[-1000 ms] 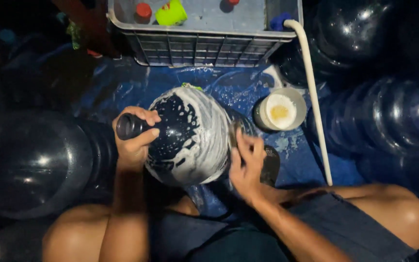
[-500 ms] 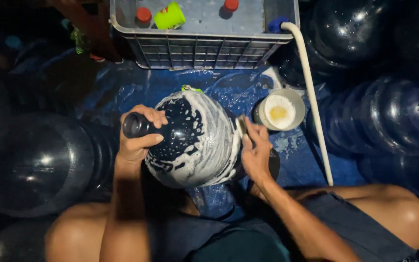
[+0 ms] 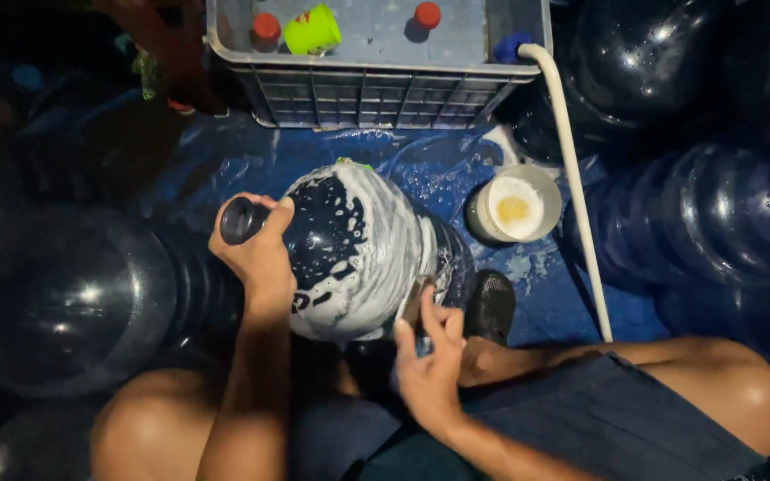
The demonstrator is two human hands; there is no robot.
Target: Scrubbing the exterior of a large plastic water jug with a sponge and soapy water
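Observation:
A large dark blue water jug (image 3: 358,245) lies on its side between my knees, its shoulder covered in white soap foam. My left hand (image 3: 256,249) grips the jug's neck, with the open mouth (image 3: 238,220) pointing left. My right hand (image 3: 430,356) presses a small scrubbing pad (image 3: 412,307) against the jug's lower right side. Whether the fingers fully close on the pad is hard to see.
A grey plastic crate (image 3: 376,85) holding water, red caps and a green cup stands ahead. A white hose (image 3: 577,205) runs down from it. A small white tub of soap (image 3: 514,209) sits right of the jug. Several dark jugs (image 3: 715,223) crowd both sides on the blue tarp.
My right hand has slid from the jug's upper right side down to its lower right edge. The jug has turned a little, and my view has shifted slightly.

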